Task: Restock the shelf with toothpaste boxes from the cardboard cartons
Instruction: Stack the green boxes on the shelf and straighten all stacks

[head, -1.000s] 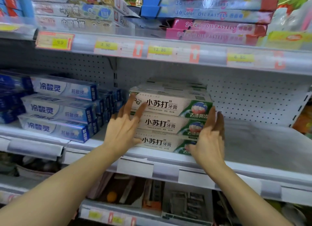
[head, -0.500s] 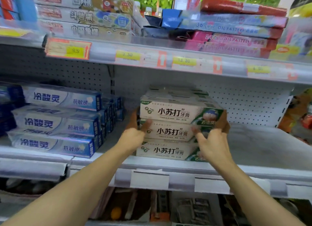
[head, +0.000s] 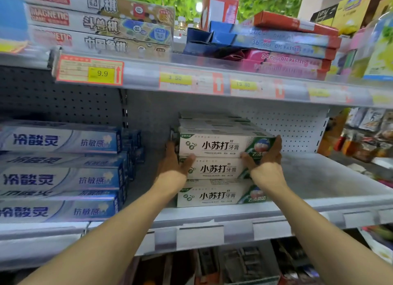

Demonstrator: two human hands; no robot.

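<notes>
With both hands clamped on the ends of the white-and-green toothpaste boxes [head: 221, 146], left hand [head: 175, 161] and right hand [head: 266, 159], stack near the grey metal shelf [head: 319, 182] front edge. Risk: uneven squeeze skews upper boxes, toppling forward.

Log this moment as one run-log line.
step: squaring white stack | left hand: grips left end | right hand: grips right end | blue stack: untouched

The grey metal shelf [head: 319, 184] carries a three-high stack of white-and-green toothpaste boxes [head: 219, 196] near its middle and, well apart to the left, a stack of blue toothpaste boxes [head: 57, 210] at the front edge.
</notes>
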